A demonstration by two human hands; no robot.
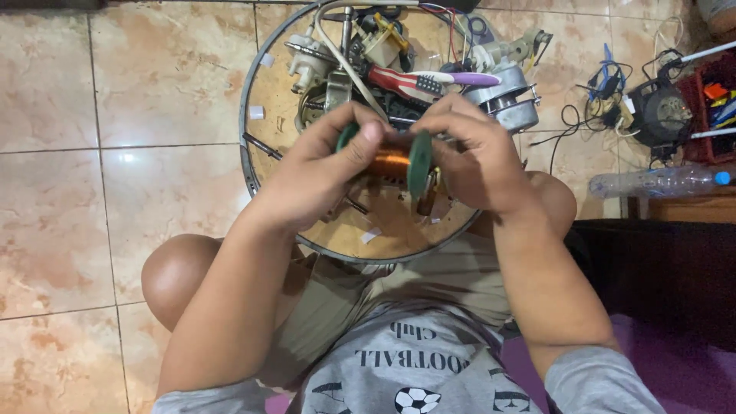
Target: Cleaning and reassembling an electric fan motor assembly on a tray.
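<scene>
Gripping the copper wire spool (397, 162) from both ends, I have my left hand (322, 172) closed over its left green flange, thumb laid across the front toward the winding, and my right hand (479, 161) closed around the right flange, fingers curled over the top. The spool sits level between the two hands, held in the air above the round tray (257, 165) that rests on the tiled floor (115, 115) in front of my knees.

To do this well, I judge that I should keep the grip on the green flanges rather than on the bare copper, since the thin winding looks easy to nick or loosen. I would turn the spool slowly with the left thumb while the right hand steadies it, and keep it over the tray so anything that drops lands inside the rim.

Counting from near to far: one spool, two hands on it, one round tray. Inside the tray, beyond my hands, I see one toothbrush (429, 80) with a red, white and purple handle, one grey metal motor housing (510, 96), and a jumble of small parts and wires I cannot count. Farther right on the floor lie one clear plastic bottle (659, 182), a black round device (663, 115) and one red crate (713, 107) of tools.
</scene>
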